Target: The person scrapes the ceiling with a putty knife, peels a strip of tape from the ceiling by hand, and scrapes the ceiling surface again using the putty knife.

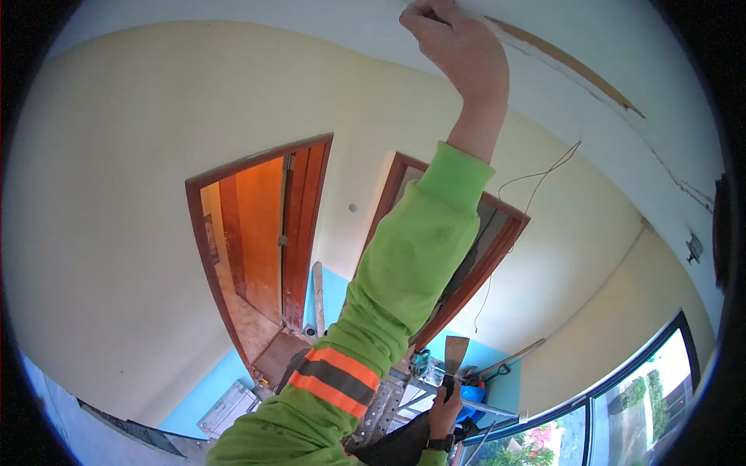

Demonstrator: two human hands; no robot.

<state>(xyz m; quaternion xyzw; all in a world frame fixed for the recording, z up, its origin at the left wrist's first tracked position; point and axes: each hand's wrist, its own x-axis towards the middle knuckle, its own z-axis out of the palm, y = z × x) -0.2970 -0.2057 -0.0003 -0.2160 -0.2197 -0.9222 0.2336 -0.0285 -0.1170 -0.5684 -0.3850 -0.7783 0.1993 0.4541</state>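
My left hand (464, 46) is raised to the white ceiling (350, 23), at the top of the view. Its fingers are curled closed against the surface, and I cannot make out what is in them, if anything. Beside it runs a long brown strip (571, 64), where the ceiling surface is broken away, with a ragged crack (660, 159) continuing to the right. Low in the view, my right hand (444, 409) grips a putty knife (456, 357) by its dark handle, blade pointing up. A green sleeve (412, 248) covers my left arm.
A thin wire (536, 175) dangles from the ceiling. Two brown-framed doorways (322, 179) stand in the cream wall (155, 116). Below are a metal scaffold or ladder part (385, 408), a blue container (472, 394) and a long-handled tool (517, 353). A window (622, 404) lies at the lower right.
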